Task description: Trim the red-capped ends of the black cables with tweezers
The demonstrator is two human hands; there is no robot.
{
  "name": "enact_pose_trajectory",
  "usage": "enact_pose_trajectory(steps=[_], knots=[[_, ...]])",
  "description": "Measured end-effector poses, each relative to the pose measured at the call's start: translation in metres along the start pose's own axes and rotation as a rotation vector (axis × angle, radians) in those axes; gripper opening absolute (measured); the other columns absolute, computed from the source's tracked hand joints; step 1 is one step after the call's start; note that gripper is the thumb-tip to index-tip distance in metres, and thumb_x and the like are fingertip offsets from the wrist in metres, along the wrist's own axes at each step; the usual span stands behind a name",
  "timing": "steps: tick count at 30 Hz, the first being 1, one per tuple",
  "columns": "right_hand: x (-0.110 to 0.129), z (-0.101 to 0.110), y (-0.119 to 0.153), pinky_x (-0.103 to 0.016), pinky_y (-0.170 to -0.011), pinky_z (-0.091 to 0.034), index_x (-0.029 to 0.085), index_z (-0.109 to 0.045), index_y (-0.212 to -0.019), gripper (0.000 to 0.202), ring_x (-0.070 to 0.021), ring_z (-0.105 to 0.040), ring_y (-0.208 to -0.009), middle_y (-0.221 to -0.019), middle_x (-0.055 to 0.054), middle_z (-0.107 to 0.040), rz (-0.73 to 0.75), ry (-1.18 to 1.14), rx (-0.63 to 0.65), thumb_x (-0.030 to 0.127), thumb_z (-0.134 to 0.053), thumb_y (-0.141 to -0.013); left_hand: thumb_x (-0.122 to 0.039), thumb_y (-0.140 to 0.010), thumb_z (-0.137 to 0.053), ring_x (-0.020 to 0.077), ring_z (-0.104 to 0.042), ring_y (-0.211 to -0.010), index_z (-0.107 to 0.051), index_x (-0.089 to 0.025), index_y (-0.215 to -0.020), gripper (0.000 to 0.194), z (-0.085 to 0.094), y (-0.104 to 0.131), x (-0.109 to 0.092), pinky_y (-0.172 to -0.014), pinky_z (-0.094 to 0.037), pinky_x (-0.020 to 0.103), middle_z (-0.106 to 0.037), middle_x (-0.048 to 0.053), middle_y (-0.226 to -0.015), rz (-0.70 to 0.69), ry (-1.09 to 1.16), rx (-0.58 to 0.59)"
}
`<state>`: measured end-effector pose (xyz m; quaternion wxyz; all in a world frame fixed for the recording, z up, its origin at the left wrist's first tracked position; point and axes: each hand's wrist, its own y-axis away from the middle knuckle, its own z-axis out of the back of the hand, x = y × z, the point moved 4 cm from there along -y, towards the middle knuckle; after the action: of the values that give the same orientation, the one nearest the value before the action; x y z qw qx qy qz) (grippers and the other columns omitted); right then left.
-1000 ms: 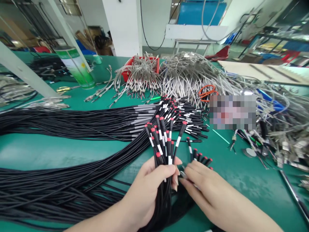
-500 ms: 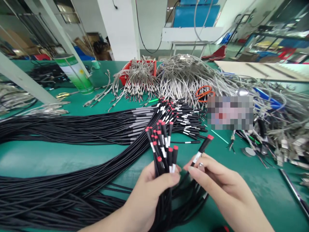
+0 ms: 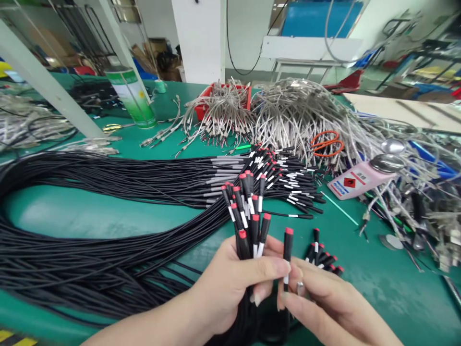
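Left hand (image 3: pixel 230 283) grips cable bundle (image 3: pixel 248 216) — one.

Cable-assy workshop: green bench (image 3: pixel 72 216) w/ black cable bundles (image 3: pixel 108 178), grey wire heaps (image 3: pixel 298 110).

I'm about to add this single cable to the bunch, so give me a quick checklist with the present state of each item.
1. Left hand grip on the bundle of black cables: ok, fist closed around it, red-tipped ends upright.
2. Right hand grip on the single cable: ok, pinched below its red tip.
3. Single cable beside the bundle: ok, close on its right, apart from it.
4. Tips level: not ok, bundle ends stand at uneven heights.
5. Loose cable ends behind the right hand: ok, lying on the green table.
6. Cable tangling below the hands: cannot tell, hidden.
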<state>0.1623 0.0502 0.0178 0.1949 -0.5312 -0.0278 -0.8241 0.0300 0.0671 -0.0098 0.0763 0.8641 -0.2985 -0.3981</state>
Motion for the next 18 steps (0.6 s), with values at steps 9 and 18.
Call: enact_pose_trajectory(steps=[9,18], knots=[[-0.020,0.027,0.010,-0.015,-0.061,-0.058,0.035,-0.056,-0.124,0.034,-0.0136,-0.069,-0.068,-0.083,0.002,-0.069,-0.138,-0.085,-0.092,0.030,-0.059,-0.091,-0.024,-0.069,-0.078,0.0034,-0.046,-0.044,-0.071,-0.013,-0.081,0.018,0.001,0.001,-0.001,-0.042,-0.026,0.018,-0.067,0.002,-0.065,0.028,0.052,-0.016],[-0.020,0.025,0.020,-0.009,-0.062,-0.057,0.028,-0.061,-0.116,0.035,-0.0104,-0.067,-0.069,-0.103,-0.002,-0.068,-0.129,-0.208,-0.468,0.026,-0.070,-0.082,-0.024,-0.068,-0.079,0.0041,-0.044,-0.045,-0.065,-0.013,-0.081,0.022,-0.004,0.001,0.001,-0.042,-0.022,0.020,-0.069,0.004,-0.069,0.029,0.062,0.058]])
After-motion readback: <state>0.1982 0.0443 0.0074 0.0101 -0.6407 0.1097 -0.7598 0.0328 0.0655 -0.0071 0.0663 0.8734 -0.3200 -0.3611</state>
